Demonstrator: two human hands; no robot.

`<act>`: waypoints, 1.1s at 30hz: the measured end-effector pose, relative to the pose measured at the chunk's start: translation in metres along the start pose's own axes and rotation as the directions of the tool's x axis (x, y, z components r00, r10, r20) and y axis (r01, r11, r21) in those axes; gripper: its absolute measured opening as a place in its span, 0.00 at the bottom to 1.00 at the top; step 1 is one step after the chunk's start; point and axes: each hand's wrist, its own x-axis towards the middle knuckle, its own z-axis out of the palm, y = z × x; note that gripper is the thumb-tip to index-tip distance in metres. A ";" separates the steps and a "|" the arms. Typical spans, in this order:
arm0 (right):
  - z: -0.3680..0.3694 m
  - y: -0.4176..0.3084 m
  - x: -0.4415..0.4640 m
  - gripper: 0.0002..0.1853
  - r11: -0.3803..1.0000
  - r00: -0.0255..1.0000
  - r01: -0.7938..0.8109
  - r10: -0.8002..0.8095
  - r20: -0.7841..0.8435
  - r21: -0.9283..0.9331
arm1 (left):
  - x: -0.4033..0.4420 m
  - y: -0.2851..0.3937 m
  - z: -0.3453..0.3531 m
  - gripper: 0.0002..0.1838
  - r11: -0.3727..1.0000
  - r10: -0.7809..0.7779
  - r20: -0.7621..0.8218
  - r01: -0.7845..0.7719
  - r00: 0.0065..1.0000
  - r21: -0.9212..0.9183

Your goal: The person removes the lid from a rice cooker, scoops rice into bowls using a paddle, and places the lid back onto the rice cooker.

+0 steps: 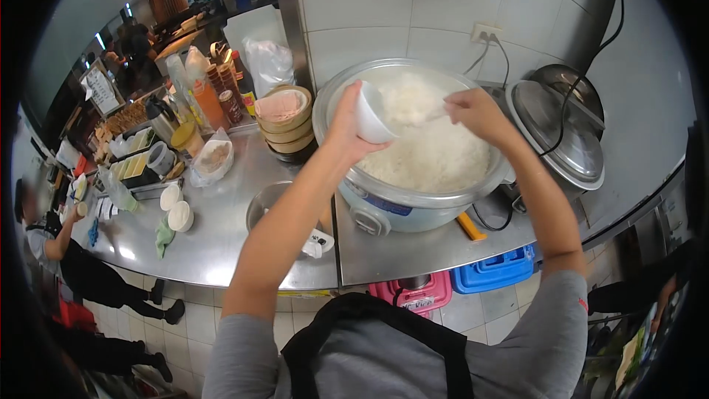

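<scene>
Over the large rice cooker (432, 203), my left hand (344, 129) grips a white bowl (374, 114) tilted on its side, its mouth toward the rice. White cooked rice (436, 155) fills the cooker, and steam blurs its far part. My right hand (476, 112) is closed on a pale rice paddle (437, 114), whose blade is hard to make out against the rice. The paddle is just right of the bowl's mouth. I cannot see into the bowl from here.
A metal lid (557, 129) leans right of the cooker beside a black cord. Stacked bamboo steamers (284, 114), a steel pot (269, 203), sauce bottles (210, 103) and white bowls (179, 216) stand on the left. Another person (81, 251) works at the counter's far left.
</scene>
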 end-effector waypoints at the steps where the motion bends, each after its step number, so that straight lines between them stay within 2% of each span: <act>1: 0.016 -0.001 0.000 0.06 0.919 0.929 0.169 -0.270 -0.255 -0.357 | 0.004 -0.006 0.008 0.33 1.000 -0.003 0.004 0.003 1.000 0.006; 2: 0.027 -0.003 0.000 0.05 0.694 0.734 0.192 -0.571 -0.367 -0.694 | 0.007 -0.011 0.016 0.34 0.999 -0.018 0.025 0.019 1.000 -0.051; 3: 0.029 -0.009 0.000 0.09 0.631 0.696 0.088 -0.592 -0.406 -0.770 | 0.009 -0.013 0.020 0.35 0.994 -0.031 0.047 0.035 0.998 -0.108; 4: 0.022 -0.014 -0.004 0.09 0.631 0.693 0.085 -0.594 -0.409 -0.771 | 0.010 -0.012 0.018 0.35 0.994 -0.028 0.050 0.033 0.998 -0.104; 6: 0.004 -0.022 -0.015 0.10 0.579 0.597 0.108 -0.688 -0.413 -0.808 | 0.010 -0.007 0.011 0.34 0.989 -0.054 0.054 0.061 0.997 -0.131; 7: 0.000 -0.022 -0.017 0.10 0.573 0.646 0.189 -0.685 -0.338 -0.798 | 0.010 -0.006 0.012 0.34 0.990 -0.048 0.055 0.055 0.997 -0.129; 8: 0.006 -0.023 -0.013 0.10 0.573 0.644 0.190 -0.685 -0.339 -0.797 | 0.009 -0.007 0.012 0.34 0.992 -0.032 0.089 0.043 0.996 -0.122; 10: 0.026 -0.022 -0.004 0.11 0.504 0.604 0.263 -0.751 -0.267 -0.823 | 0.008 -0.014 0.010 0.34 0.993 -0.034 0.120 0.047 0.992 -0.108; 11: 0.022 -0.026 0.002 0.11 0.489 0.577 0.243 -0.767 -0.280 -0.838 | 0.009 -0.014 0.010 0.34 0.988 -0.055 0.134 0.073 0.990 -0.139; 12: 0.015 -0.029 -0.001 0.11 0.487 0.571 0.237 -0.770 -0.285 -0.841 | 0.010 -0.010 0.010 0.33 0.981 -0.067 0.151 0.093 0.986 -0.169; 14: -0.006 -0.046 -0.017 0.10 0.578 0.583 0.290 -0.739 -0.338 -0.763 | 0.001 -0.001 0.002 0.32 0.987 -0.053 0.175 0.078 0.983 -0.142; 15: -0.010 -0.049 -0.027 0.08 0.622 0.635 0.272 -0.689 -0.349 -0.734 | -0.004 0.002 -0.002 0.30 0.990 -0.045 0.190 0.069 0.981 -0.122; 16: -0.002 -0.049 -0.022 0.08 0.616 0.634 0.282 -0.695 -0.339 -0.736 | -0.003 0.005 -0.001 0.30 0.989 -0.038 0.187 0.063 0.982 -0.132; 18: 0.024 -0.041 -0.018 0.06 0.513 0.638 0.376 -0.747 -0.186 -0.771 | -0.002 -0.002 0.000 0.32 0.993 -0.051 0.175 0.069 0.983 -0.100; 19: 0.020 -0.042 -0.014 0.07 0.521 0.700 0.364 -0.700 -0.143 -0.772 | -0.004 -0.002 -0.002 0.32 0.993 -0.058 0.172 0.075 0.983 -0.096; 20: 0.013 -0.038 -0.004 0.07 0.522 0.700 0.367 -0.700 -0.141 -0.770 | -0.006 0.000 -0.007 0.33 0.989 -0.041 0.178 0.064 0.983 -0.131; 22: -0.001 -0.018 0.021 0.06 0.833 0.727 0.386 -0.540 -0.425 -0.397 | -0.012 0.008 -0.021 0.33 0.984 -0.022 0.171 0.051 0.985 -0.168; 23: -0.008 -0.009 0.029 0.08 0.816 0.859 0.216 -0.420 -0.293 -0.537 | -0.014 0.014 -0.027 0.34 0.989 0.026 0.149 -0.004 0.988 -0.149; 24: 0.000 0.006 0.042 0.08 0.818 0.861 0.217 -0.418 -0.290 -0.533 | -0.016 0.018 -0.032 0.35 0.990 0.073 0.131 -0.056 0.989 -0.126; 26: 0.036 0.054 0.070 0.11 0.618 0.947 0.081 -0.292 -0.133 -0.782 | -0.022 0.024 -0.036 0.35 0.990 0.060 0.131 -0.042 0.990 -0.131; 28: 0.073 0.084 0.085 0.14 0.627 0.913 0.277 -0.407 -0.004 -0.728 | -0.032 0.027 -0.035 0.34 0.987 0.076 0.148 -0.053 0.986 -0.155; 30: 0.086 0.061 0.081 0.13 0.691 0.898 0.439 -0.365 0.246 -0.575 | -0.041 0.029 -0.036 0.34 0.986 0.107 0.157 -0.085 0.982 -0.140; 31: 0.084 0.055 0.075 0.13 0.684 0.894 0.447 -0.370 0.255 -0.576 | -0.045 0.030 -0.039 0.34 0.987 0.127 0.160 -0.109 0.979 -0.118; 33: 0.079 0.043 0.061 0.12 0.653 0.772 0.627 -0.447 0.452 -0.425 | -0.045 0.034 -0.049 0.33 0.987 0.134 0.180 -0.114 0.975 -0.115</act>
